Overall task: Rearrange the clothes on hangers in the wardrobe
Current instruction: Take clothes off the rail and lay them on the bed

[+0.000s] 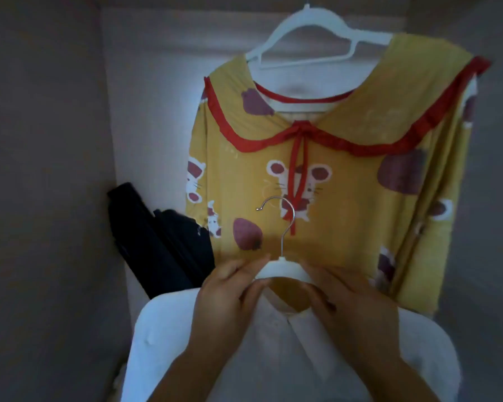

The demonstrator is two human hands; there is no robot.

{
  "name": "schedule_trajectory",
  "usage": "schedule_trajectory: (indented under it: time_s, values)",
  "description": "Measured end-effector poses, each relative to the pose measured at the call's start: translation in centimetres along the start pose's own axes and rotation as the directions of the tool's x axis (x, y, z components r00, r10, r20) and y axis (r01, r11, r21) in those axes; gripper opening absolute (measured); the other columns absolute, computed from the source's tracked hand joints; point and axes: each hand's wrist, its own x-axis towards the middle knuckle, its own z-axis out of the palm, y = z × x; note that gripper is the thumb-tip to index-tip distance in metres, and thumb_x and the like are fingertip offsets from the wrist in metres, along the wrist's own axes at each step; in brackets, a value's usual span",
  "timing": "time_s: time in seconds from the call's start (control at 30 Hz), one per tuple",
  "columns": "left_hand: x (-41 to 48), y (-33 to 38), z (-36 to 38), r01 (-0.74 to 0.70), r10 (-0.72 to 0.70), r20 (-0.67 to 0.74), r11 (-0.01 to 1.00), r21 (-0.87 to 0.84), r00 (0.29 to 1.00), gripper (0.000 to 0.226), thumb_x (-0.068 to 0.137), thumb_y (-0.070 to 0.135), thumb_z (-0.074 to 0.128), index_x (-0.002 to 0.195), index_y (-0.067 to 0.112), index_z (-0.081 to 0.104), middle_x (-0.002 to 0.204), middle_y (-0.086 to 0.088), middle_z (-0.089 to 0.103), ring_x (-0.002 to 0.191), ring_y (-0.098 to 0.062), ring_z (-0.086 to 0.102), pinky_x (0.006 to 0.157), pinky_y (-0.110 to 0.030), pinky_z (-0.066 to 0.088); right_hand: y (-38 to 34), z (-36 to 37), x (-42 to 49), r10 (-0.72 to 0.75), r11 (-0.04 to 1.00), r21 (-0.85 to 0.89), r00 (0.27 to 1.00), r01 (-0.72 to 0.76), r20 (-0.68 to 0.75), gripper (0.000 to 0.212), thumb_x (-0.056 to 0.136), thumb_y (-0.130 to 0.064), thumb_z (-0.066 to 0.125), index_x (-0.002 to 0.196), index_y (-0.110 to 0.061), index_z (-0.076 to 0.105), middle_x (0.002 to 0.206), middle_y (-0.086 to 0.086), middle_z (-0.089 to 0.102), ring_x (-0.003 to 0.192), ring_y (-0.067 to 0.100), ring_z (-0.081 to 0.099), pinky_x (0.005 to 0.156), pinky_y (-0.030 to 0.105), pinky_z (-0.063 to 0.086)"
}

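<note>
A yellow dress [340, 181] with a red-trimmed collar and mouse and strawberry prints hangs on a white hanger [314, 33] at the top right of the wardrobe. In front of it I hold a second white hanger [282, 269] with a metal hook, carrying a white shirt [276, 361]. My left hand [230, 297] pinches the hanger's left shoulder. My right hand [343, 300] grips its right shoulder and the shirt collar. The hook points up and left, free of any rail.
Dark folded clothes [157, 242] lean in the lower left corner against the wardrobe's back wall [157, 111]. The left side wall [41, 169] and right side wall [494, 198] close in the space. No rail is visible.
</note>
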Motion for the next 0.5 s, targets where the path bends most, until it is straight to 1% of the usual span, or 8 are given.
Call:
schedule_trajectory:
  time_s: [0.07, 0.13, 0.17, 0.2, 0.27, 0.33, 0.4, 0.5]
  values:
    - [-2.2, 0.7, 0.1, 0.006, -0.005, 0.052, 1.0, -0.022, 0.999, 0.033, 0.083, 0.03, 0.058, 0.115, 0.027, 0.065, 0.099, 0.004, 0.065, 0.091, -0.01, 0.06, 0.078, -0.023, 0.047, -0.9, -1.8, -2.7, 0.044, 0.999, -0.009, 0.999, -0.044, 0.018, 0.031, 0.084, -0.036, 0.05, 0.097, -0.023, 0.074, 0.083, -0.005, 0.071, 0.063, 0.019, 0.066, 0.046, 0.02, 0.043]
    - [-4.3, 1.7, -0.1, -0.024, 0.029, 0.119, 0.999, -0.045, 0.993, 0.033, 0.083, 0.026, 0.058, 0.115, 0.026, 0.064, 0.095, 0.005, 0.064, 0.088, -0.002, 0.054, 0.075, -0.008, 0.04, -2.1, -4.1, -5.3, 0.138, 0.989, -0.047, 0.99, -0.137, 0.021, 0.03, 0.082, -0.038, 0.05, 0.093, -0.025, 0.075, 0.085, -0.006, 0.071, 0.062, 0.016, 0.065, 0.044, 0.019, 0.043]
    - [-5.3, 2.3, -0.3, -0.04, 0.051, 0.144, 0.996, -0.077, 0.988, 0.031, 0.085, 0.026, 0.059, 0.115, 0.026, 0.065, 0.093, 0.006, 0.063, 0.087, 0.001, 0.052, 0.076, -0.005, 0.038, -2.9, -5.3, -6.6, 0.187, 0.98, -0.068, 0.982, -0.185, 0.024, 0.03, 0.083, -0.04, 0.05, 0.092, -0.026, 0.075, 0.085, -0.008, 0.071, 0.062, 0.014, 0.064, 0.044, 0.019, 0.042]
    - [-6.4, 2.8, -0.5, -0.052, 0.072, 0.166, 0.991, -0.123, 0.983, 0.029, 0.087, 0.026, 0.06, 0.115, 0.025, 0.065, 0.093, 0.007, 0.062, 0.087, 0.001, 0.051, 0.077, -0.005, 0.038, -3.8, -6.6, -7.8, 0.232, 0.97, -0.086, 0.972, -0.229, 0.031, 0.031, 0.084, -0.042, 0.049, 0.092, -0.027, 0.075, 0.086, -0.009, 0.071, 0.064, 0.011, 0.063, 0.047, 0.021, 0.043]
    - [-8.7, 3.9, -1.1, -0.071, 0.117, 0.217, 0.976, -0.206, 0.969, 0.03, 0.085, 0.025, 0.059, 0.114, 0.023, 0.066, 0.096, 0.005, 0.063, 0.089, -0.004, 0.057, 0.078, -0.016, 0.044, -5.7, -9.3, -10.1, 0.308, 0.944, -0.14, 0.95, -0.299, 0.044, 0.03, 0.084, -0.042, 0.05, 0.094, -0.028, 0.074, 0.086, -0.011, 0.071, 0.067, 0.008, 0.063, 0.053, 0.018, 0.042]
    - [-10.9, 5.2, -1.8, -0.122, 0.183, 0.245, 0.962, -0.244, 0.952, 0.028, 0.085, 0.025, 0.062, 0.113, 0.022, 0.067, 0.094, 0.003, 0.065, 0.086, -0.008, 0.059, 0.073, -0.023, 0.045, -7.6, -12.4, -12.2, 0.363, 0.918, -0.189, 0.931, -0.35, 0.041, 0.029, 0.084, -0.042, 0.051, 0.094, -0.027, 0.074, 0.086, -0.01, 0.071, 0.065, 0.01, 0.066, 0.052, 0.021, 0.047]
    - [-13.2, 6.8, -2.3, -0.173, 0.252, 0.252, 0.94, -0.295, 0.934, 0.028, 0.084, 0.026, 0.062, 0.11, 0.021, 0.068, 0.09, 0.003, 0.064, 0.083, -0.004, 0.054, 0.071, -0.02, 0.044, -9.6, -15.8, -14.1, 0.396, 0.894, -0.245, 0.917, -0.376, 0.037, 0.028, 0.085, -0.04, 0.053, 0.095, -0.025, 0.074, 0.086, -0.008, 0.071, 0.066, 0.012, 0.067, 0.051, 0.021, 0.05]
    - [-16.4, 10.0, -3.0, -0.189, 0.321, 0.28, 0.892, -0.411, 0.905, 0.033, 0.085, 0.034, 0.051, 0.109, 0.021, 0.069, 0.09, 0.004, 0.064, 0.084, -0.005, 0.052, 0.069, -0.018, 0.043, -12.1, -21.3, -16.7, 0.443, 0.841, -0.35, 0.897, -0.412, 0.01, 0.024, 0.084, -0.037, 0.058, 0.096, -0.025, 0.074, 0.085, -0.009, 0.07, 0.065, 0.012, 0.067, 0.051, 0.022, 0.05]
